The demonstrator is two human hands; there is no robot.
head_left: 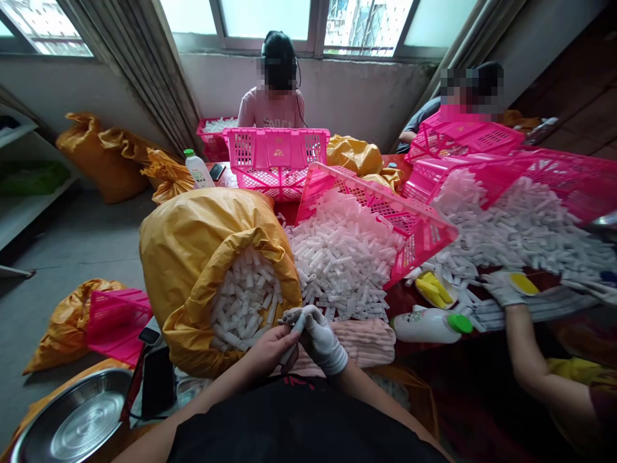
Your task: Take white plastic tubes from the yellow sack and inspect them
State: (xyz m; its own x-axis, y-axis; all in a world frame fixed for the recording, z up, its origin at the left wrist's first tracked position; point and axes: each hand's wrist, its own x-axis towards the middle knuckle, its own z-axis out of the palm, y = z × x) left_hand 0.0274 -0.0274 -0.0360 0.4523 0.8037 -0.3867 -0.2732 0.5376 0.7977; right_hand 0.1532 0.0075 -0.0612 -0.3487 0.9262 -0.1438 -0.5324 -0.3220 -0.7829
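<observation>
Close to my body, my bare left hand (270, 349) pinches a small whitish plastic tube (297, 326). My right hand (322, 342), in a white glove, meets it there with fingers closed on the upper part of the same tube. Just left and beyond lies a big yellow sack (193, 225), its mouth facing me and full of similar white tubes (248, 292). Behind my hands, a pile of loose translucent tubes (344, 254) spills from a tipped pink basket (424, 225). A folded pink striped towel (364, 341) lies beside my right hand.
A green-capped bottle (427, 326) lies near a dish of yellow pieces (434, 289). At right, a co-worker's gloved hand (504, 287) rests by another tube pile (530, 225). Two people sit across the table behind pink baskets (277, 157). A metal basin (77, 415) stands lower left.
</observation>
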